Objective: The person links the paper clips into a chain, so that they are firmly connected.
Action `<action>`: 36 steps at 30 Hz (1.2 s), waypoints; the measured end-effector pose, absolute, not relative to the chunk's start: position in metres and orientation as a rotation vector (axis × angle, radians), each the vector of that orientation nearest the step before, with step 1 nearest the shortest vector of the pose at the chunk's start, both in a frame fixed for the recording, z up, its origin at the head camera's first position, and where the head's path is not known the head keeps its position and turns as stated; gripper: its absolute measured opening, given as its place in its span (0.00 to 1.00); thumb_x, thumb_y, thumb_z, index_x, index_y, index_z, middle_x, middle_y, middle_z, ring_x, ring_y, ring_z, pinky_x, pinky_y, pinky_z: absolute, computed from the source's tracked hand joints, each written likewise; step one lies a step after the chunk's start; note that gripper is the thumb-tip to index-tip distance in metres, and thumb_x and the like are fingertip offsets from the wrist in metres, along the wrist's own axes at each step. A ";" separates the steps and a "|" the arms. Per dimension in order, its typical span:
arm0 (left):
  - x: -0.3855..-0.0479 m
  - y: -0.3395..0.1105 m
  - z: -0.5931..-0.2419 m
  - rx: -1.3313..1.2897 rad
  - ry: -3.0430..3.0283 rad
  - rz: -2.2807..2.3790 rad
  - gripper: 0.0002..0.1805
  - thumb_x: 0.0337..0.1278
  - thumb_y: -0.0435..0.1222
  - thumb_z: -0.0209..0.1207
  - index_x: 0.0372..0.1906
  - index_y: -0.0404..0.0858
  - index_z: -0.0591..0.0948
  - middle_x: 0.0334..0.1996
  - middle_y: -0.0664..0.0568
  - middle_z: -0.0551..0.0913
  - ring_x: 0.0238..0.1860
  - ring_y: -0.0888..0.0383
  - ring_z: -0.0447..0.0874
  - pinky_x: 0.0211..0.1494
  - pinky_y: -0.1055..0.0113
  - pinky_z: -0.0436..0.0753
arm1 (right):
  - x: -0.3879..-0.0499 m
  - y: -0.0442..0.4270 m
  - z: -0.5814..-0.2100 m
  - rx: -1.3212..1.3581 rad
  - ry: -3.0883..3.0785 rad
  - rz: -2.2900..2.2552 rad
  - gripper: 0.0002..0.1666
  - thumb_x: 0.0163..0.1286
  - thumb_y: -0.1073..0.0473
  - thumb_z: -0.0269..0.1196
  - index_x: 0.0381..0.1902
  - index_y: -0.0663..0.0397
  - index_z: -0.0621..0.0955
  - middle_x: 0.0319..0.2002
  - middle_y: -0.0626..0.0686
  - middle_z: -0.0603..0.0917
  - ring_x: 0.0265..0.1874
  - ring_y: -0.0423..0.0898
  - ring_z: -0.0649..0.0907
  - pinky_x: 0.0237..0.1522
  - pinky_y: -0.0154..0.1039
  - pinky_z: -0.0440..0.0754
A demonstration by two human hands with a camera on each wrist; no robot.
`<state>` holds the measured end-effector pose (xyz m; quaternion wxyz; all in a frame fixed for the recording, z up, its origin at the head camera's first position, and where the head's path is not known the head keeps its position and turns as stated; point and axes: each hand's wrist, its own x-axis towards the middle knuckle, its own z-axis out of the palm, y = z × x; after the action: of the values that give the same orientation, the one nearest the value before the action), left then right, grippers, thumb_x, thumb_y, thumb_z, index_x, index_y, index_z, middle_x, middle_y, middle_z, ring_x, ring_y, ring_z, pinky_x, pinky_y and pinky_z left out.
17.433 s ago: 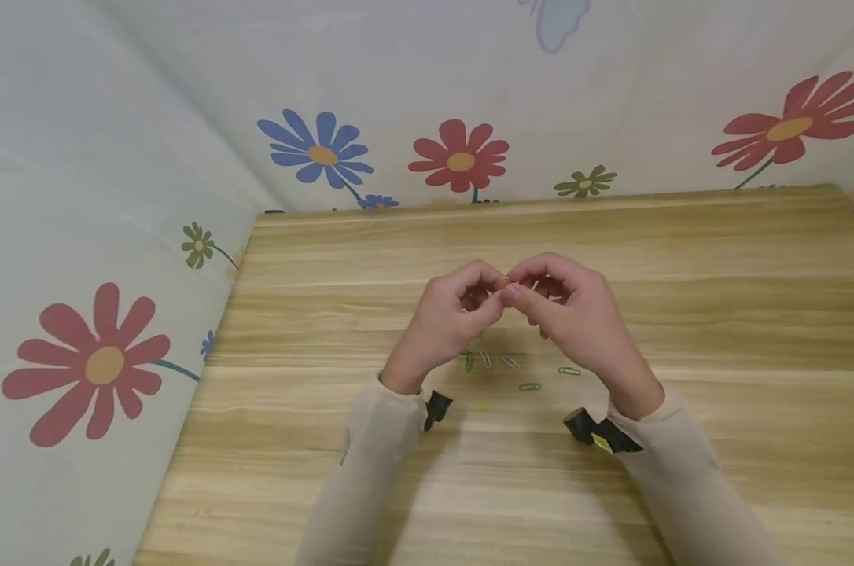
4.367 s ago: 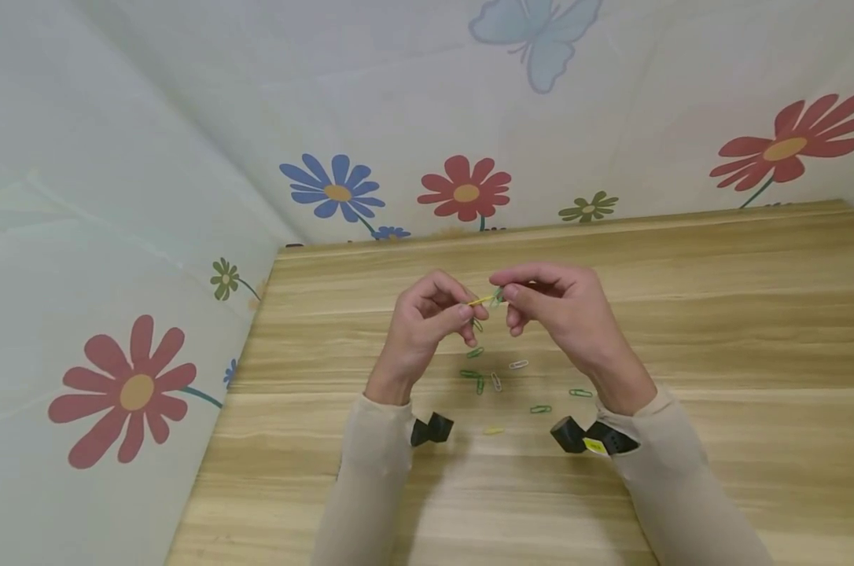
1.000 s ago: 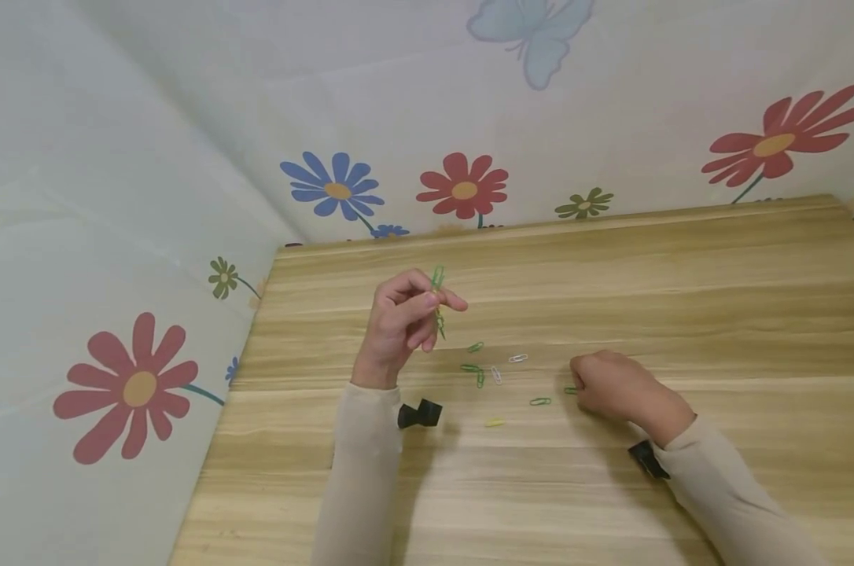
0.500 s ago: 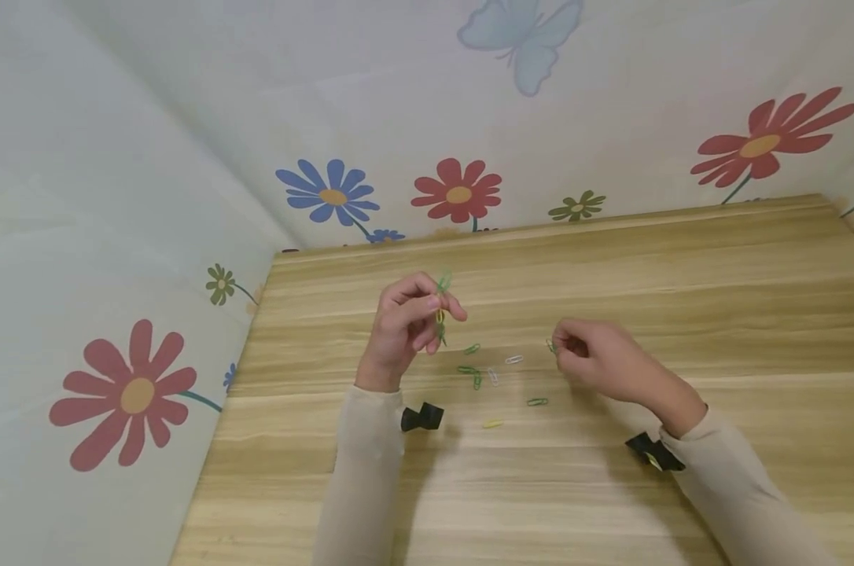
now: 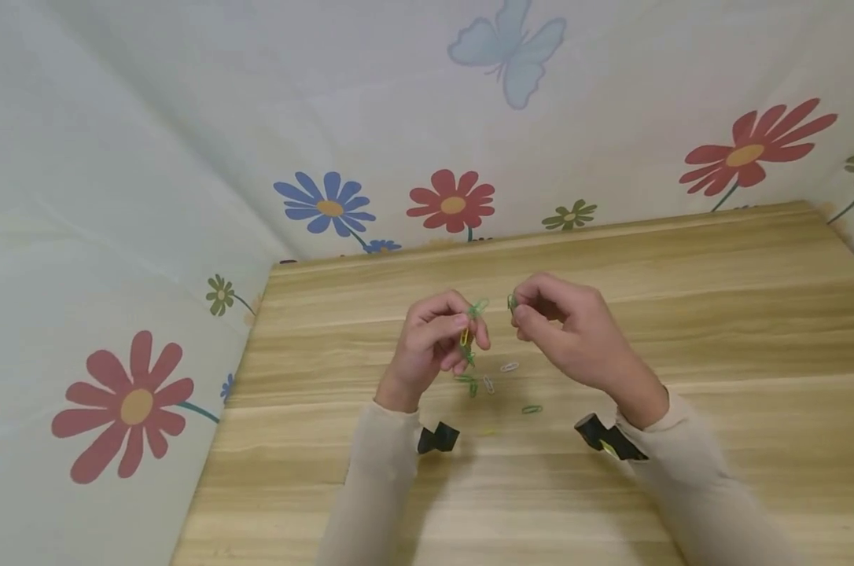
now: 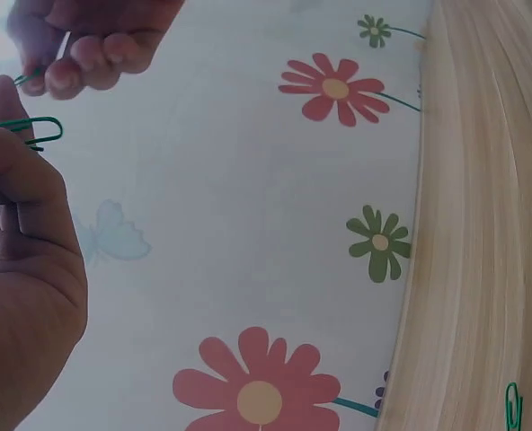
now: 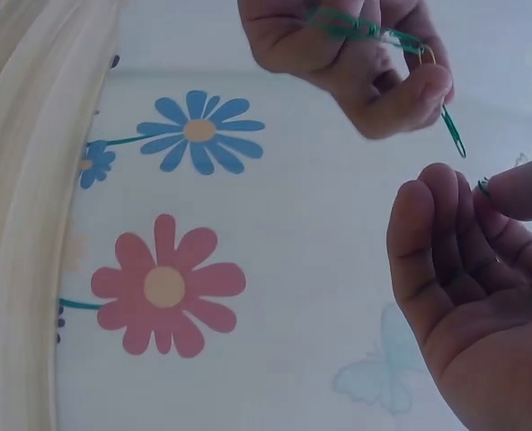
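Observation:
In the head view my left hand (image 5: 427, 346) pinches a short chain of linked paper clips: a green clip (image 5: 478, 308) sticks up past the fingertips and a yellow clip (image 5: 465, 337) hangs below with more green. The right wrist view shows this chain (image 7: 387, 34) running across the left fingers. My right hand (image 5: 576, 330) pinches a single green clip (image 5: 512, 303) between thumb and index finger, a small gap to the right of the chain. In the left wrist view a green clip (image 6: 46, 128) projects from the left fingers. The right hand's clip is mostly covered by its fingertips.
On the wooden table (image 5: 314, 472) below the hands lie green clips (image 5: 473, 388), two white clips (image 5: 509, 367), another green clip (image 5: 531, 409) and a yellow clip (image 5: 489, 431). A flowered cloth (image 5: 186, 118) stands behind and at the left.
My right hand took a green clip off the table's right part and has moved up and left toward the left hand. The left hand, still pinching the chain, has shifted slightly right.

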<state>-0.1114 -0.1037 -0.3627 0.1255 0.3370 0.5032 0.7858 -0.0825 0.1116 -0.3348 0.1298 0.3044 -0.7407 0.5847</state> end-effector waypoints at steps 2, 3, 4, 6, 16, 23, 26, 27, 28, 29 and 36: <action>-0.110 -0.102 -0.364 0.977 1.463 2.287 0.15 0.65 0.28 0.45 0.32 0.42 0.81 0.26 0.53 0.85 0.08 0.64 0.60 0.12 0.72 0.71 | -0.083 0.108 -0.337 0.910 -2.109 1.689 0.08 0.69 0.77 0.57 0.36 0.61 0.78 0.28 0.48 0.79 0.25 0.45 0.80 0.29 0.34 0.80; -0.110 -0.101 -0.364 0.976 1.467 2.283 0.15 0.65 0.29 0.45 0.31 0.43 0.81 0.25 0.54 0.84 0.09 0.65 0.60 0.12 0.73 0.71 | -0.084 0.106 -0.338 0.922 -2.090 1.680 0.08 0.69 0.77 0.57 0.36 0.62 0.78 0.29 0.47 0.79 0.25 0.44 0.80 0.30 0.34 0.81; -0.110 -0.101 -0.364 0.977 1.473 2.281 0.14 0.65 0.29 0.45 0.31 0.43 0.81 0.25 0.54 0.84 0.09 0.65 0.61 0.12 0.73 0.70 | -0.085 0.105 -0.339 0.934 -2.072 1.672 0.08 0.68 0.78 0.58 0.36 0.63 0.78 0.29 0.48 0.79 0.25 0.44 0.80 0.30 0.34 0.81; -0.110 -0.100 -0.364 0.982 1.489 2.280 0.14 0.65 0.29 0.45 0.30 0.42 0.80 0.24 0.55 0.83 0.09 0.65 0.61 0.12 0.73 0.69 | -0.087 0.103 -0.340 0.961 -2.039 1.660 0.08 0.67 0.78 0.58 0.37 0.63 0.79 0.29 0.48 0.80 0.25 0.44 0.80 0.31 0.34 0.82; -0.109 -0.100 -0.363 0.990 1.561 2.251 0.14 0.67 0.31 0.45 0.28 0.42 0.78 0.22 0.55 0.81 0.10 0.66 0.61 0.12 0.72 0.68 | -0.088 0.100 -0.340 1.009 -2.053 1.386 0.10 0.65 0.77 0.61 0.39 0.61 0.81 0.31 0.48 0.81 0.26 0.39 0.78 0.32 0.29 0.78; -0.108 -0.100 -0.363 0.966 1.573 2.251 0.13 0.67 0.32 0.45 0.27 0.40 0.75 0.20 0.54 0.78 0.10 0.63 0.60 0.12 0.72 0.69 | -0.090 0.100 -0.345 1.004 -2.120 1.128 0.09 0.63 0.76 0.60 0.37 0.60 0.80 0.30 0.48 0.79 0.26 0.39 0.76 0.28 0.30 0.77; -0.109 -0.100 -0.363 0.965 1.574 2.259 0.13 0.67 0.31 0.44 0.27 0.40 0.75 0.20 0.54 0.77 0.10 0.62 0.59 0.12 0.71 0.68 | -0.091 0.102 -0.345 0.992 -2.171 1.051 0.09 0.62 0.76 0.59 0.36 0.60 0.78 0.28 0.49 0.77 0.25 0.40 0.75 0.25 0.34 0.77; -0.109 -0.100 -0.363 0.965 1.574 2.262 0.13 0.67 0.31 0.44 0.27 0.40 0.75 0.20 0.54 0.77 0.10 0.61 0.59 0.12 0.70 0.68 | -0.091 0.103 -0.345 0.988 -2.192 1.043 0.08 0.62 0.75 0.59 0.35 0.59 0.78 0.28 0.49 0.77 0.25 0.40 0.76 0.25 0.34 0.77; -0.109 -0.100 -0.363 0.964 1.574 2.265 0.13 0.66 0.31 0.44 0.27 0.40 0.74 0.20 0.54 0.77 0.10 0.61 0.59 0.12 0.70 0.67 | -0.090 0.104 -0.344 0.981 -2.215 1.046 0.08 0.62 0.75 0.59 0.35 0.59 0.77 0.27 0.48 0.76 0.25 0.40 0.75 0.24 0.35 0.77; -0.109 -0.101 -0.363 0.964 1.578 2.265 0.13 0.66 0.31 0.44 0.26 0.41 0.74 0.20 0.54 0.77 0.10 0.61 0.60 0.12 0.70 0.67 | -0.090 0.106 -0.343 0.973 -2.237 1.056 0.08 0.62 0.75 0.59 0.35 0.59 0.76 0.26 0.47 0.76 0.25 0.39 0.75 0.24 0.34 0.77; -0.112 -0.105 -0.364 0.961 1.656 2.113 0.13 0.67 0.34 0.47 0.25 0.37 0.73 0.19 0.53 0.76 0.12 0.59 0.61 0.14 0.67 0.67 | -0.086 0.116 -0.331 0.921 -2.281 1.318 0.09 0.69 0.76 0.59 0.39 0.59 0.74 0.26 0.45 0.76 0.22 0.39 0.77 0.23 0.34 0.76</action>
<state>-0.1118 -0.1047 -0.3643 0.1444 0.3333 0.5747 0.7333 -0.0858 0.1162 -0.3307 0.1747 0.3249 -0.8048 0.4649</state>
